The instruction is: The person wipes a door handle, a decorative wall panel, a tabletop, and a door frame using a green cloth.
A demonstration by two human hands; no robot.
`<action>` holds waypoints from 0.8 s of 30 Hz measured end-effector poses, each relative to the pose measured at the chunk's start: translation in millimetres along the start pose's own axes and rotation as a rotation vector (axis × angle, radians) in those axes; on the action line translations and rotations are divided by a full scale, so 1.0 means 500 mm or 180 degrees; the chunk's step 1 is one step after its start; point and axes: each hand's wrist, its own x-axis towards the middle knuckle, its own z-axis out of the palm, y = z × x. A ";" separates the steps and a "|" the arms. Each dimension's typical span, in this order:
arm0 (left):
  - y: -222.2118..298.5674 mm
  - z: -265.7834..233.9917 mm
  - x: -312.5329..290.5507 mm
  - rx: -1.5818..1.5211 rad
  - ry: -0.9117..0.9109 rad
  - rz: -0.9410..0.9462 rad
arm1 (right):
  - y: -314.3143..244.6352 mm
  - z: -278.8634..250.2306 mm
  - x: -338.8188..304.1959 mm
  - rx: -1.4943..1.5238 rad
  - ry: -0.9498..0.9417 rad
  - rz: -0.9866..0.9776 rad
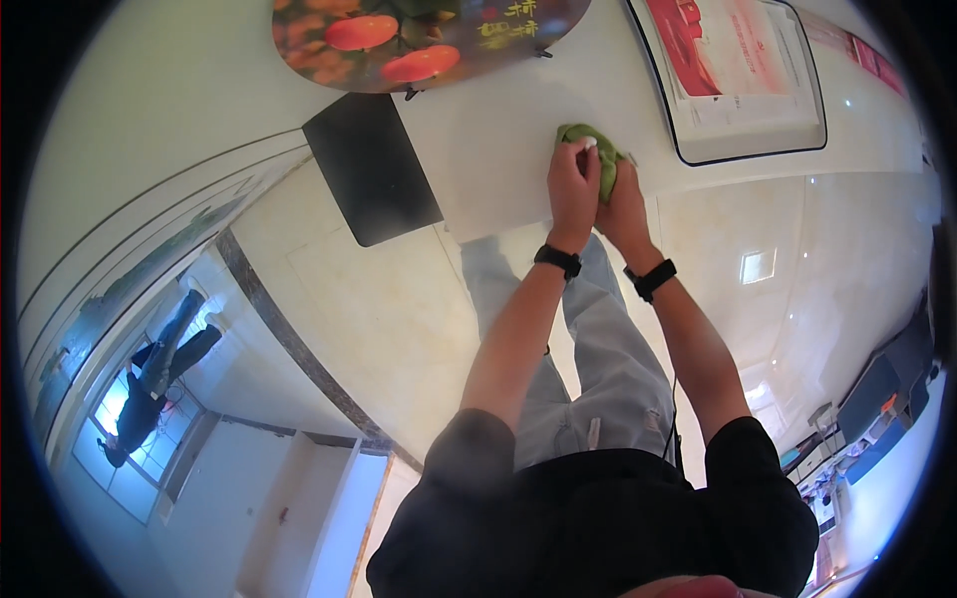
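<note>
The left hand [572,204] and right hand [626,211] grip a bunched green cloth [609,179] in closed fingers, over the pale worktop [498,149]. A tray [738,142] holding papers [743,60] lies rightward.

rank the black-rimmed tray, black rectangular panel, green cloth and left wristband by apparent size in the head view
1. Black-rimmed tray, cut off by the frame
2. Black rectangular panel
3. Green cloth, partly hidden
4. Left wristband

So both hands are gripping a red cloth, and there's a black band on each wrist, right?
Not quite: in the head view the cloth is green, not red. The left hand and right hand do both grip it, with a black band on each wrist.
</note>
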 end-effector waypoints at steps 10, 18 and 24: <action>-0.099 -0.192 0.007 0.0404 0.1116 -0.0491 | -0.153 0.152 -0.003 -0.0084 -0.0753 -0.0202; -0.088 -0.228 0.173 0.0419 0.1265 -0.0175 | -0.209 0.201 0.122 -0.0005 -0.0606 -0.0526; -0.098 -0.204 0.088 0.0496 0.1019 -0.0225 | -0.204 0.153 0.064 -0.0110 -0.0524 -0.0691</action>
